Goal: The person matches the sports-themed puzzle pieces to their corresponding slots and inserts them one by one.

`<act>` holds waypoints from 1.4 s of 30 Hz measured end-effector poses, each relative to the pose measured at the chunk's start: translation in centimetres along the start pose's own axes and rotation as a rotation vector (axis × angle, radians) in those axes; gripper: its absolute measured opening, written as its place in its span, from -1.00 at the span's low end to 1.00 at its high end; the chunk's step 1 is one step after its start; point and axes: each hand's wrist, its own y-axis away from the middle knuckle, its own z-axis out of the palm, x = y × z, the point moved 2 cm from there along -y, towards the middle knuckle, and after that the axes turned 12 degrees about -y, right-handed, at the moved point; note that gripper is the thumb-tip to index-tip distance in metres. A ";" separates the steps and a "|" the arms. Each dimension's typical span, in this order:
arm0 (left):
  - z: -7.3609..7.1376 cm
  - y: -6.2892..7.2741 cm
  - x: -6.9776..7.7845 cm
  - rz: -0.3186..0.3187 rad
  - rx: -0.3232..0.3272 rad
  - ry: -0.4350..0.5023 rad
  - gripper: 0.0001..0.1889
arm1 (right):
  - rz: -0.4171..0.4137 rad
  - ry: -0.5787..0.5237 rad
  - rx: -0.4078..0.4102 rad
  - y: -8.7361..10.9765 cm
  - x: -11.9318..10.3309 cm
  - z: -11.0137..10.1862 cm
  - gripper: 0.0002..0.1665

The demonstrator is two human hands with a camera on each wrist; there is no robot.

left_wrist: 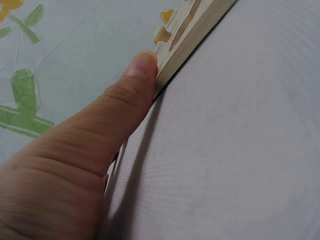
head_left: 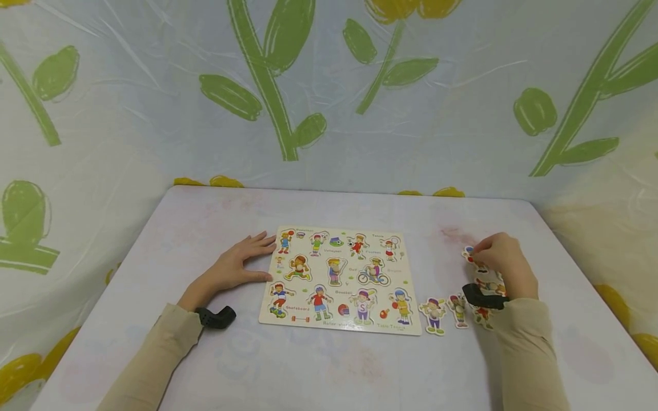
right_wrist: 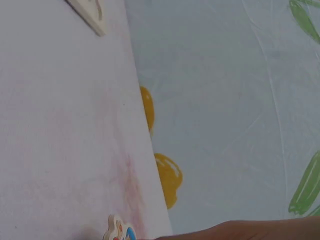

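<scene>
A wooden peg-style puzzle board (head_left: 304, 289) printed with children playing sports lies flat on the table. My left hand (head_left: 233, 265) rests at its left edge, fingers extended; in the left wrist view the thumb (left_wrist: 127, 92) touches the board's side. To the right of the board, my right hand (head_left: 509, 268) pinches a small puzzle piece (head_left: 468, 254), a figure with blue and red on it. Part of that piece (right_wrist: 117, 230) shows at the bottom of the right wrist view. The right fingertips are partly hidden behind the hand.
Loose figure pieces lie right of the board, among them a baseball player (head_left: 434, 322) and a figure in green (head_left: 457, 317). Others are partly covered by the right hand and wrist camera (head_left: 483, 298). A flower-printed curtain (head_left: 329, 142) stands behind the table (head_left: 334, 371).
</scene>
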 end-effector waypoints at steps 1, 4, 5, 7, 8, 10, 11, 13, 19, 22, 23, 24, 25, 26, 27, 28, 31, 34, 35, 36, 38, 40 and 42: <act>0.0 0.0 0.0 0.001 0.001 0.001 -0.20 | 0.005 -0.001 0.006 0.0 0.1 0.1 -0.70; 0.0 -0.1 0.0 0.006 0.002 0.005 -0.21 | 0.004 -0.002 0.034 -0.1 0.4 0.2 -0.72; 0.0 -0.1 0.0 0.006 0.002 0.005 -0.21 | 0.002 -0.002 0.041 -0.1 0.5 0.3 -0.72; 0.0 -0.1 0.1 0.005 0.003 0.003 -0.21 | -0.002 -0.003 0.051 -0.2 0.6 0.3 -0.73; 0.0 -0.1 0.1 0.003 0.003 0.002 -0.21 | -0.004 -0.003 0.056 -0.3 0.7 0.3 -0.73; -0.1 -0.1 0.1 0.000 0.005 0.000 -0.21 | -0.005 -0.001 0.058 -0.3 0.7 0.4 -0.72; -0.1 0.0 0.1 -0.002 0.006 -0.001 -0.21 | -0.006 0.000 0.058 -0.3 0.7 0.4 -0.72; -0.2 -0.1 0.1 -0.003 0.007 -0.002 -0.21 | -0.009 0.001 0.056 -0.2 0.6 0.3 -0.72; -0.2 -0.1 0.1 0.007 0.007 -0.002 -0.21 | -0.031 0.004 0.050 0.1 0.4 0.1 -0.74; -0.2 -0.1 0.1 0.008 0.008 0.000 -0.21 | -0.051 0.012 0.056 0.2 0.2 0.1 -0.75; -0.2 -0.1 0.1 0.008 0.008 0.001 -0.21 | -0.059 0.017 0.061 0.3 0.1 0.0 -0.76; -0.2 -0.1 0.1 0.008 0.008 0.000 -0.21 | -0.065 0.020 0.065 0.3 0.0 -0.1 -0.76; -0.2 0.0 0.1 0.008 0.008 -0.001 -0.20 | -0.074 0.023 0.069 0.4 -0.2 -0.1 -0.76; -0.2 0.0 0.1 0.008 0.010 0.000 -0.20 | -0.079 0.025 0.075 0.5 -0.4 -0.2 -0.76; -0.2 0.0 0.1 0.007 0.011 0.001 -0.20 | -0.086 0.024 0.080 0.6 -0.6 -0.4 -0.77; -0.2 0.0 0.1 0.008 0.011 0.000 -0.20 | -0.095 0.023 0.088 0.8 -0.9 -0.5 -0.77; -0.1 -0.1 0.1 0.018 0.014 -0.007 -0.20 | -0.136 0.018 0.116 1.4 -1.8 -0.8 -0.78; 0.0 -0.2 0.0 0.027 0.015 -0.013 -0.20 | -0.198 0.016 0.147 1.9 -2.8 -0.7 -0.81; 0.0 -0.1 0.0 0.027 0.015 -0.012 -0.20 | -0.217 0.010 0.151 2.2 -3.1 -0.6 -0.82; 0.0 -0.1 0.0 0.026 0.014 -0.009 -0.20 | -0.233 0.006 0.154 2.4 -3.5 -0.5 -0.82; 0.0 -0.1 0.0 0.022 0.013 -0.005 -0.20 | -0.267 -0.001 0.159 2.8 -4.2 0.0 -0.84; 0.0 0.0 0.0 0.016 0.012 0.002 -0.19 | -0.293 -0.010 0.161 3.3 -5.0 0.5 -0.86; 0.0 0.0 0.0 0.011 0.014 0.009 -0.20 | -0.308 -0.013 0.155 3.7 -5.8 1.0 -0.86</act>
